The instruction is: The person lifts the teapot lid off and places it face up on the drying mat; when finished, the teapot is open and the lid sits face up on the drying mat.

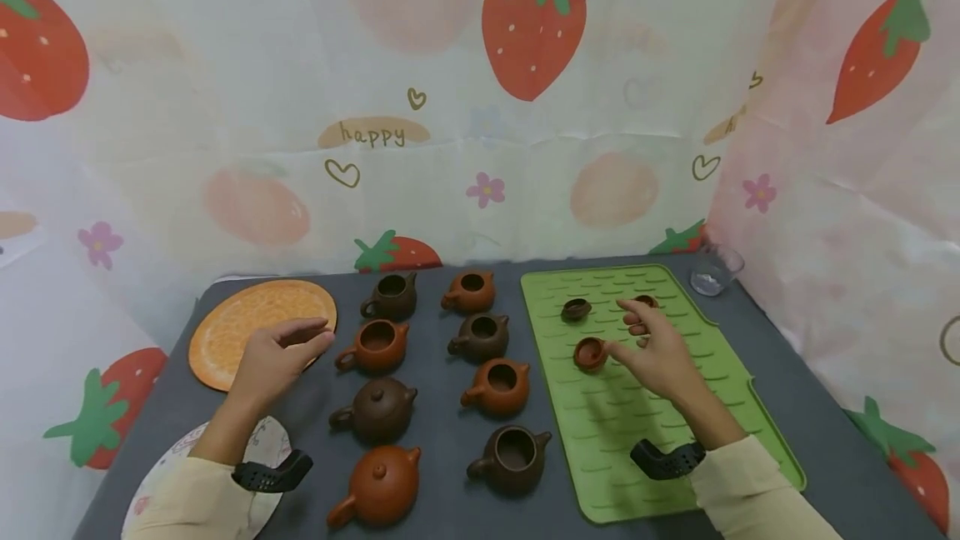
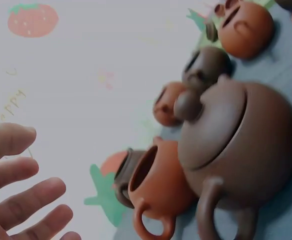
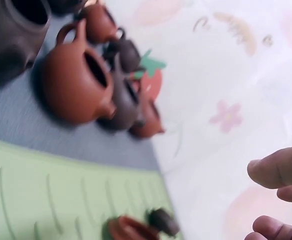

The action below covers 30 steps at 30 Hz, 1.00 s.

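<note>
My left hand (image 1: 281,361) hangs over the left side of the table near the orange round mat, fingers apart and holding nothing. My right hand (image 1: 658,350) hovers above the green mat (image 1: 622,457), also holding nothing. On that mat lie a reddish-brown teapot lid (image 1: 590,365) near the right thumb, a dark lid (image 1: 576,315), and another lid (image 1: 647,301) partly hidden by the fingers. Between the hands stand two columns of small teapots. A dark teapot (image 1: 372,419) and an orange teapot (image 1: 386,494) wear their lids; others, like this orange teapot (image 1: 498,398), are lidless.
An orange round mat (image 1: 225,340) lies at the back left, with a white patterned round mat (image 1: 176,457) in front, partly under the left forearm. A clear glass cup (image 1: 712,273) stands at the back right corner. A strawberry-print cloth (image 1: 480,140) hangs behind the table.
</note>
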Each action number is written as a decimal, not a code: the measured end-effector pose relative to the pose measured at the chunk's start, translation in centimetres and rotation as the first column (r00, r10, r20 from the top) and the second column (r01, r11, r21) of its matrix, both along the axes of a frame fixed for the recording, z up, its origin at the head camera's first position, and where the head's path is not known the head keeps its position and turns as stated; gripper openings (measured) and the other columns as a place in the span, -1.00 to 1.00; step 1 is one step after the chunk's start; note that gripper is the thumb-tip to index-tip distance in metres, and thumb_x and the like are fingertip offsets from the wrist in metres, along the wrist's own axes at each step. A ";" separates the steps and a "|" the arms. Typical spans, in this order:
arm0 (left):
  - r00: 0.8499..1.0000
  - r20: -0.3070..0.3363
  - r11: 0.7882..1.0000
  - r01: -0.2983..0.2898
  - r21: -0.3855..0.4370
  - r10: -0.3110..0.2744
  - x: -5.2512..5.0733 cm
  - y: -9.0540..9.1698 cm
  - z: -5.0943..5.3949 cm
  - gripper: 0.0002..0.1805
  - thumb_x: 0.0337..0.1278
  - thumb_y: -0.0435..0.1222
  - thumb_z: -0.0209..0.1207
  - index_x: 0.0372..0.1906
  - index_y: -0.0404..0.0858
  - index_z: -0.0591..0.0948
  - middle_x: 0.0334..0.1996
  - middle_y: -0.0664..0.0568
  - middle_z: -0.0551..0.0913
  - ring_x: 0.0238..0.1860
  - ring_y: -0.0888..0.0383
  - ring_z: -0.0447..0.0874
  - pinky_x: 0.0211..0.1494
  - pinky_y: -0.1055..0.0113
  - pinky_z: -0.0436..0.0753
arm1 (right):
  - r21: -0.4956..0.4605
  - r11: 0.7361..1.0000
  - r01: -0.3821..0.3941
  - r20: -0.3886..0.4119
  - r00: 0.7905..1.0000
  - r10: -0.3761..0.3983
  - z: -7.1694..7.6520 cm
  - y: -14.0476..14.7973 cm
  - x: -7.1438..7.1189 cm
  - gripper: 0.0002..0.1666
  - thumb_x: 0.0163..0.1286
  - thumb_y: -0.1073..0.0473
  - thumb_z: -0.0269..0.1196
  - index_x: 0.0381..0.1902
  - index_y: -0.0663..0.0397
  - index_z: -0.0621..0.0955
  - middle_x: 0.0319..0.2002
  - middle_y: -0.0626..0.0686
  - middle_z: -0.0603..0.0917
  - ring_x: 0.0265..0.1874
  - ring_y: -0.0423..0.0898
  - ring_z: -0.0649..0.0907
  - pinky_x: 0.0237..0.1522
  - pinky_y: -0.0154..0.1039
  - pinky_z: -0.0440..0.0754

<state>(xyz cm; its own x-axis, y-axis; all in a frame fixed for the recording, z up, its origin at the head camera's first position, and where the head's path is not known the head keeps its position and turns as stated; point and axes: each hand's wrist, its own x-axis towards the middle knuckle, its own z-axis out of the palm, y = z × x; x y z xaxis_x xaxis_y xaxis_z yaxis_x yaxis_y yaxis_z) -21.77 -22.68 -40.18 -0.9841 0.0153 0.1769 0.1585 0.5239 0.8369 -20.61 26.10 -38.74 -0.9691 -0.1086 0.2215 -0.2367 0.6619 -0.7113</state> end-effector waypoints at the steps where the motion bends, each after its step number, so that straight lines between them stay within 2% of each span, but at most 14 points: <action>1: 1.000 -0.021 1.000 0.007 0.011 -0.007 0.4 0.1 0.1 -0.52 0.24 -0.08 0.26 0.13 -0.30 0.63 -0.06 -0.13 0.67 -0.09 0.28 0.59 -0.16 0.48 0.55 | -0.008 1.000 -0.006 -0.015 1.000 0.006 0.4 -0.2 0.2 -0.27 0.29 0.27 0.35 0.37 0.27 0.34 0.09 0.31 0.47 0.02 0.19 0.49 -0.07 0.13 0.49; 5: 0.997 -0.070 0.996 0.025 0.088 -0.019 2.3 0.3 -0.1 -0.58 0.25 -0.19 0.26 0.10 -0.36 0.63 -0.06 -0.16 0.67 -0.10 0.40 0.57 -0.12 0.52 0.54 | -0.015 0.999 -0.032 -0.069 0.997 0.031 1.8 -1.4 1.2 -0.29 0.26 0.31 0.36 0.34 0.27 0.38 0.05 0.30 0.51 0.00 0.17 0.51 -0.05 0.13 0.50; 8: 0.997 -0.069 0.988 0.037 0.152 -0.027 3.8 0.5 -0.7 -0.60 0.25 -0.26 0.26 0.09 -0.43 0.61 -0.06 -0.19 0.67 -0.09 0.37 0.61 -0.12 0.50 0.57 | -0.011 0.999 -0.053 -0.090 0.995 0.052 2.7 -2.2 1.8 -0.29 0.25 0.32 0.36 0.34 0.26 0.39 0.03 0.28 0.51 -0.03 0.16 0.53 -0.05 0.10 0.52; 11: 0.997 -0.071 0.986 0.036 0.162 -0.025 4.8 0.8 -1.3 -0.61 0.24 -0.27 0.27 0.09 -0.42 0.62 -0.06 -0.15 0.68 -0.10 0.35 0.63 -0.10 0.50 0.56 | -0.024 0.997 -0.078 -0.108 0.991 0.075 3.3 -2.9 2.1 -0.29 0.25 0.33 0.37 0.34 0.23 0.40 0.03 0.24 0.50 -0.03 0.13 0.52 -0.05 0.08 0.52; 15: 0.996 -0.082 0.985 0.033 0.168 -0.019 5.0 1.0 -2.0 -0.62 0.23 -0.29 0.28 0.08 -0.40 0.63 -0.06 -0.14 0.68 -0.11 0.32 0.64 -0.10 0.51 0.55 | -0.064 0.992 -0.113 -0.127 0.986 0.104 4.3 -3.7 2.1 -0.29 0.24 0.34 0.36 0.34 0.22 0.41 0.04 0.21 0.49 -0.03 0.11 0.52 -0.04 0.07 0.51; 18: 0.998 -0.062 0.979 0.033 0.202 -0.021 5.0 1.2 -2.7 -0.61 0.22 -0.31 0.28 0.09 -0.44 0.61 -0.06 -0.16 0.67 -0.12 0.31 0.65 -0.10 0.50 0.56 | -0.091 0.985 -0.147 -0.127 0.983 0.135 4.8 -4.4 2.3 -0.28 0.23 0.36 0.36 0.34 0.22 0.40 0.05 0.19 0.48 -0.04 0.08 0.51 -0.05 0.05 0.51; 24: 0.999 -0.013 0.962 0.040 0.269 -0.037 5.0 1.7 -4.8 -0.60 0.18 -0.34 0.31 0.06 -0.51 0.60 -0.10 -0.17 0.69 -0.12 0.30 0.65 -0.11 0.48 0.58 | -0.137 0.967 -0.217 -0.122 0.972 0.200 5.2 -5.8 2.4 -0.29 0.25 0.38 0.34 0.35 0.17 0.40 0.03 0.14 0.47 -0.06 0.00 0.49 -0.11 -0.03 0.53; 30: 0.997 0.020 0.959 0.062 0.278 -0.070 4.9 2.0 -6.1 -0.59 0.17 -0.34 0.32 0.06 -0.51 0.60 -0.07 -0.27 0.66 -0.11 0.30 0.64 -0.12 0.47 0.58 | -0.116 0.956 -0.269 -0.157 0.956 0.250 5.6 -7.6 2.1 -0.29 0.23 0.35 0.36 0.34 0.20 0.42 0.00 0.13 0.50 -0.13 -0.05 0.51 -0.17 -0.12 0.52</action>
